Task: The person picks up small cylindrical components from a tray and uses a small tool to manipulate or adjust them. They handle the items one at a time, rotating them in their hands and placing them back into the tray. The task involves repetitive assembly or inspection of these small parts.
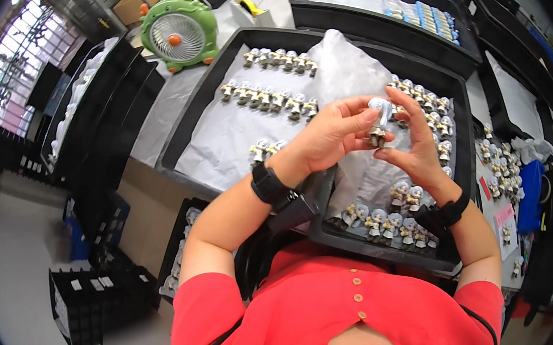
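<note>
Between both hands I hold a small figurine (380, 120) with pale blue-white hair and a dark base, upright above a black tray. My left hand (336, 128) pinches it from the left with thumb and fingers. From the right, my right hand (412, 140) touches its top and base with curved fingers. Below lies the black tray (319, 219), lined with white sheet and holding similar figurines (391, 224) at its front and right side. Left of it, another lined black tray (179, 129) carries rows of figurines (268, 95).
A green fan (179, 33) and a yellow tape dispenser (251, 12) stand at the back. Another black tray (374, 15) sits at the far right. More figurines (504, 167) crowd the table's right side. Stacked black trays (100, 117) and a black crate (94, 306) are at left.
</note>
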Demonstrator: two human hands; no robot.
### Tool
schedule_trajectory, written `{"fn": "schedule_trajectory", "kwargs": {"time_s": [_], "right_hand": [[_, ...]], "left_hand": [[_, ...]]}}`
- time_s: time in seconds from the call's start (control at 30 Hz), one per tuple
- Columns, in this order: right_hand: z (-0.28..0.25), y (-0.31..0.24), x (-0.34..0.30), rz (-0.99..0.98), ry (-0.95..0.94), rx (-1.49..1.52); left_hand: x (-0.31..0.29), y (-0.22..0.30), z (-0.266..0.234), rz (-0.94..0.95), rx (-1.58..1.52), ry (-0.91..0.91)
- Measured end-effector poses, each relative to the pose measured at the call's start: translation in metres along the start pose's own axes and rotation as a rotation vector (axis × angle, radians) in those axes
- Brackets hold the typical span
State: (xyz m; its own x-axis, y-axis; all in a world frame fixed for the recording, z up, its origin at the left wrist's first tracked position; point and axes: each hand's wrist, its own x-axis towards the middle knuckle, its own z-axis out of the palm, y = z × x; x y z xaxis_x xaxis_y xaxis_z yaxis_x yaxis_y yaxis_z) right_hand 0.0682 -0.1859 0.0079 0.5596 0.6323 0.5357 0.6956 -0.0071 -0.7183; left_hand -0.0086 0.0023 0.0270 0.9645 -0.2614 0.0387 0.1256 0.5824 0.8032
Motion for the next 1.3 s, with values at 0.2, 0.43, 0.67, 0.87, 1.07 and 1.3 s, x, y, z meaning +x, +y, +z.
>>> {"fn": "schedule_trajectory", "kwargs": {"time_s": [0.2, 0.43, 0.67, 0.87, 1.07, 1.3], "right_hand": [[-0.007, 0.0, 0.0, 0.019, 0.066, 0.036], [0.0, -0.002, 0.004, 0.001, 0.041, 0.024], [-0.004, 0.004, 0.004, -0.005, 0.058, -0.013], [-0.002, -0.001, 0.006, -0.008, 0.035, -0.005], [-0.01, 0.008, 0.008, 0.103, 0.046, -0.077], [-0.025, 0.034, -0.004, 0.392, -0.52, -0.273]], "left_hand": [[-0.045, 0.071, -0.052, -0.098, 0.917, 0.401], [-0.096, 0.069, -0.168, -0.599, 1.311, 0.702], [-0.085, 0.057, -0.169, -0.672, 1.225, 0.625], [-0.091, 0.06, -0.163, -0.711, 1.216, 0.626], [-0.067, 0.078, -0.042, 0.043, 1.203, 0.399], [-0.088, 0.057, 0.129, 0.743, 0.829, -0.465]]}}
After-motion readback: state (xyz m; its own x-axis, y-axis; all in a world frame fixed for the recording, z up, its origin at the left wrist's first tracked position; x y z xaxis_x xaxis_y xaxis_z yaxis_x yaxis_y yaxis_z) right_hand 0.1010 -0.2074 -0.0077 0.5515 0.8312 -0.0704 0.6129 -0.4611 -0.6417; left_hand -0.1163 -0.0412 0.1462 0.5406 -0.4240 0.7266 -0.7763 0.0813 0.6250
